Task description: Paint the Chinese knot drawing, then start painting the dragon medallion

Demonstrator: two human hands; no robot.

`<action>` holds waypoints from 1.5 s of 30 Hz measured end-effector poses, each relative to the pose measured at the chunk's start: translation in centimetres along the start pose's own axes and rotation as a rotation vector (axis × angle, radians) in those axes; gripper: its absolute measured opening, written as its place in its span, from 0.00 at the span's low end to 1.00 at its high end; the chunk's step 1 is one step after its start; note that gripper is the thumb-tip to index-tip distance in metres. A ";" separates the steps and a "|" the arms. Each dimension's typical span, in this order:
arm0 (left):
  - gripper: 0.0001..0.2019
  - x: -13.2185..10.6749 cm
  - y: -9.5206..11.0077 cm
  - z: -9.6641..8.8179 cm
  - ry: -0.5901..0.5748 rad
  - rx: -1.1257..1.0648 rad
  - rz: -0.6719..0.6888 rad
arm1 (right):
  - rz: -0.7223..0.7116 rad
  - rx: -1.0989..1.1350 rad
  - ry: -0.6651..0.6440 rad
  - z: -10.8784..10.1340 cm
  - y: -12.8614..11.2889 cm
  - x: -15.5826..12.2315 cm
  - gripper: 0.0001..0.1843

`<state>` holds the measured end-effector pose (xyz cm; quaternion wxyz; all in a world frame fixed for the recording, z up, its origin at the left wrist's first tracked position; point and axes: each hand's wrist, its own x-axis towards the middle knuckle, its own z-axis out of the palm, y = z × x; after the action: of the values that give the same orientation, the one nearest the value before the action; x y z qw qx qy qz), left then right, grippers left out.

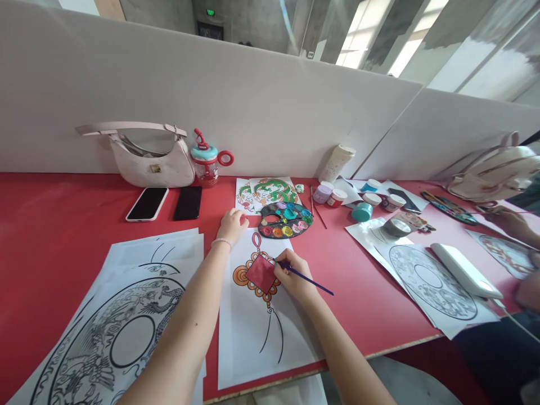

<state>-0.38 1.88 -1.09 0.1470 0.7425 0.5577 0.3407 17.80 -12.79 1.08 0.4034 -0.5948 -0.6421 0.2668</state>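
Observation:
A sheet of paper (pixel 248 343) with a Chinese knot drawing lies in front of me, its centre diamond (pixel 260 274) painted red and the loops around it orange. My right hand (pixel 295 273) grips a thin dark blue paintbrush (pixel 312 279), its tip by the diamond's upper right edge. At the sheet's upper left edge rests my left hand (pixel 233 226), holding nothing, its fingers bent and partly hidden. Just beyond the sheet sits a dark paint palette (pixel 277 218) with several coloured wells. Loose paintbrushes (pixel 319 211) lie to its right.
Uncoloured printed sheets (pixel 194 247) lie left, below two phones (pixel 147 204). A handbag (pixel 154 163) and a cup (pixel 206 166) stand by the partition. Paint jars (pixel 361 212), a white bottle (pixel 337 163) and a white device (pixel 464 270) are right. Another person's hand (pixel 508 222) works far right.

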 end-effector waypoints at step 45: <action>0.07 -0.1 0.1 -0.3 -0.023 -0.032 -0.011 | -0.029 -0.137 0.018 -0.2 -0.3 -0.3 0.03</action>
<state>-0.56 1.73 -0.81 0.1669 0.7409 0.5546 0.3400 17.79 -13.15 1.39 0.3713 -0.6142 -0.6636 0.2110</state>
